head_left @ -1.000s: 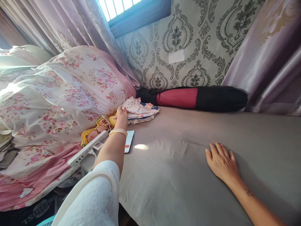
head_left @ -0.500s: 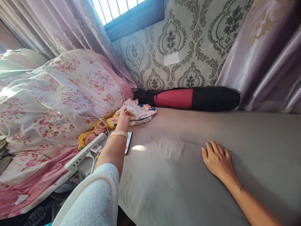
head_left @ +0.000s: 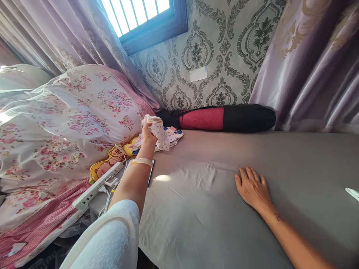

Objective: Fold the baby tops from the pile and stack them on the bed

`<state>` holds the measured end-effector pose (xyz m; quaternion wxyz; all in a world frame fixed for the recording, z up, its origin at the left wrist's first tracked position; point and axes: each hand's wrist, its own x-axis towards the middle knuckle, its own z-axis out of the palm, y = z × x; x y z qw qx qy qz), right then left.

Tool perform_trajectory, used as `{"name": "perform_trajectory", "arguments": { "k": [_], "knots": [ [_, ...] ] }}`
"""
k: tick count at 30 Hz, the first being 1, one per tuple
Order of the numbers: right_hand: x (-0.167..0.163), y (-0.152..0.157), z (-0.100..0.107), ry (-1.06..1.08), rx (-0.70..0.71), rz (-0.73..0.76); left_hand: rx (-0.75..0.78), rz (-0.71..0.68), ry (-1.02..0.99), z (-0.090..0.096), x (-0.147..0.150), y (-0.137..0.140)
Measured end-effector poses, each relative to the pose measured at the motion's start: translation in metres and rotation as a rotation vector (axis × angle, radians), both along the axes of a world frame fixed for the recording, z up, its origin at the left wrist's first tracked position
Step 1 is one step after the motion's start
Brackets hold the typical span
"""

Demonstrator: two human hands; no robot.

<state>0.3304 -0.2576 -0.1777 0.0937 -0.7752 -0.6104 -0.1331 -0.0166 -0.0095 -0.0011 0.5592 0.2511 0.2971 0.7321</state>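
My left hand (head_left: 150, 133) is closed on a thin white printed cloth (head_left: 159, 130), possibly a small garment, and holds it partly raised. Below and behind it lies a pile of folded clothes (head_left: 176, 137), with white, blue and pink pieces showing. The cloth hides part of this pile. Palm down on the grey bed sheet (head_left: 196, 216), my right hand (head_left: 254, 188) rests with its fingers spread and nothing in it. A phone (head_left: 150, 173) lies beside my left wrist, mostly covered by the forearm.
A white power strip (head_left: 98, 185) with plugs and cables lies left of my forearm, near a yellow cartoon cushion (head_left: 105, 168). Floral bedding (head_left: 64, 119) is heaped at the left. A black and red long bag (head_left: 218, 118) lies along the wall. A white object (head_left: 352, 193) shows at the right edge.
My left hand has lifted the white printed cloth up from the clothes pile. My right hand stays flat on the sheet. The view has shifted slightly to the right.
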Motion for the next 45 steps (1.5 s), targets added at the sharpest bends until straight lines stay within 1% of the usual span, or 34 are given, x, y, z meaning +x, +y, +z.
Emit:
{"name": "perform_trajectory", "arguments": {
  "k": [3, 5, 9, 13, 16, 21, 23, 26, 28, 30, 35, 39, 42, 45],
  "knots": [
    [0.0, 0.0, 0.0, 0.002, 0.004, -0.004, -0.02, -0.042, -0.039, 0.004, 0.013, -0.003],
    [-0.001, 0.0, -0.001, 0.004, 0.008, -0.004, -0.022, -0.068, -0.024, 0.005, 0.024, -0.004],
    [-0.001, -0.001, -0.001, 0.007, 0.025, 0.001, -0.049, -0.181, 0.041, 0.008, 0.053, -0.011],
    [0.001, -0.001, -0.001, 0.041, 0.041, 0.019, -0.099, -0.317, 0.116, 0.009, 0.086, -0.025],
    [0.002, 0.0, -0.001, 0.12, 0.091, 0.039, -0.102, -0.42, 0.17, 0.008, 0.108, -0.036],
    [0.006, 0.001, 0.003, 0.32, 0.183, 0.072, -0.086, -0.555, 0.205, 0.005, 0.14, -0.055],
    [0.007, 0.002, 0.004, 0.393, 0.204, 0.062, -0.04, -0.588, 0.21, 0.004, 0.151, -0.063],
    [0.01, 0.004, 0.006, 0.523, 0.249, 0.014, 0.091, -0.66, 0.259, 0.003, 0.164, -0.076],
    [0.012, 0.005, 0.008, 0.625, 0.305, -0.013, 0.158, -0.735, 0.319, 0.002, 0.17, -0.084],
    [0.014, 0.005, 0.011, 0.713, 0.388, -0.01, 0.183, -0.809, 0.388, 0.001, 0.174, -0.092],
    [0.01, 0.001, 0.026, 0.793, 0.583, 0.135, 0.233, -0.996, 0.565, -0.004, 0.178, -0.109],
    [0.003, -0.001, 0.036, 0.829, 0.62, 0.234, 0.312, -1.152, 0.69, -0.007, 0.184, -0.123],
    [0.005, 0.0, 0.037, 0.885, 0.605, 0.252, 0.39, -1.185, 0.775, -0.007, 0.188, -0.129],
    [0.016, 0.002, 0.037, 0.929, 0.635, 0.18, 0.485, -1.12, 0.847, -0.009, 0.19, -0.127]
  ]
}}
